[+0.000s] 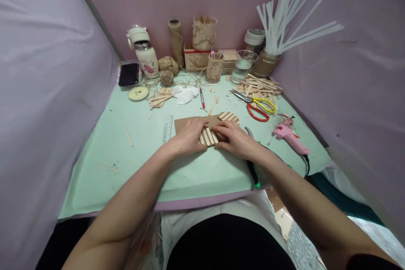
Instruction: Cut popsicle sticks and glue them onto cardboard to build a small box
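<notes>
A small piece faced with slanted wooden craft sticks lies between my two hands at the middle of the table. My left hand grips its left side, thumb at the near edge and fingers over the far side. On the right, my right hand pinches the same piece with thumb and fingertips. Brown cardboard shows under and behind my left hand. A second, rounded piece covered in striped sticks sits just beyond my right fingers. My hands hide part of the cardboard.
Scissors, a pink glue gun and dark-handled cutters lie to the right. A clear ruler is at left. Behind are a red marker, loose sticks, a water cup and twine balls.
</notes>
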`<state>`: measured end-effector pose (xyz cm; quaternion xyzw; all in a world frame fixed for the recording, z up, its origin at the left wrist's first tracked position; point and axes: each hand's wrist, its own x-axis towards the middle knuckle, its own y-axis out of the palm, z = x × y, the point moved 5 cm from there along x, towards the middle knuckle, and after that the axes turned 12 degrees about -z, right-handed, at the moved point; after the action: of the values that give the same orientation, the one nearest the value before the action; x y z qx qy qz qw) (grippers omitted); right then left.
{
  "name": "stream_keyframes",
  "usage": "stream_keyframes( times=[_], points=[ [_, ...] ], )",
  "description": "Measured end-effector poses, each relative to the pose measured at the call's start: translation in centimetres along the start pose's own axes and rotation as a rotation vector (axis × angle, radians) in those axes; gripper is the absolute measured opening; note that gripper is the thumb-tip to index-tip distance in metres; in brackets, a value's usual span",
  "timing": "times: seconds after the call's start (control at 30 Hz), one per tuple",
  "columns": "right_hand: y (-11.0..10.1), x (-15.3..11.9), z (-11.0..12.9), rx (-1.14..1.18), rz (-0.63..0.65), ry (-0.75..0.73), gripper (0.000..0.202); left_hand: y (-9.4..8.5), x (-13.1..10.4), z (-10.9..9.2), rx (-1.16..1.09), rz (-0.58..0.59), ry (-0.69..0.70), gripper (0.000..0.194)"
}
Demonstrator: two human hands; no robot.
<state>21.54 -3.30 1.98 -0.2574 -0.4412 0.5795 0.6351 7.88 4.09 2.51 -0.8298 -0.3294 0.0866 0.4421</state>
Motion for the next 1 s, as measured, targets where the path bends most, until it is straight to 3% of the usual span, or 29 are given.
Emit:
stream_keyframes(
  times=[0.3, 0.47, 0.67, 1.0],
  points=[
    [0.23, -0.05, -0.21, 0.002, -0.012, 0.038, 0.031, -0.04, 0.07, -0.06, 0.026, 0.037, -0.039, 0.066],
    [-0.07, -0.21, 0.10, 0.025, -0.021, 0.030, 0.047, -0.05, 0.05, -0.05, 0.032, 0.039, -0.035, 0.065],
    [0.09, -0.22, -0.07, 0.061, -0.011, 0.010, 0.036, -0.08, 0.00, 0.02, 0.049, 0.043, -0.032, 0.063],
    [0.23, 0.17, -0.41, 0.098, -0.002, 0.089, 0.040, -0.12, -0.04, 0.14, 0.053, 0.067, -0.012, 0.067]
  ],
)
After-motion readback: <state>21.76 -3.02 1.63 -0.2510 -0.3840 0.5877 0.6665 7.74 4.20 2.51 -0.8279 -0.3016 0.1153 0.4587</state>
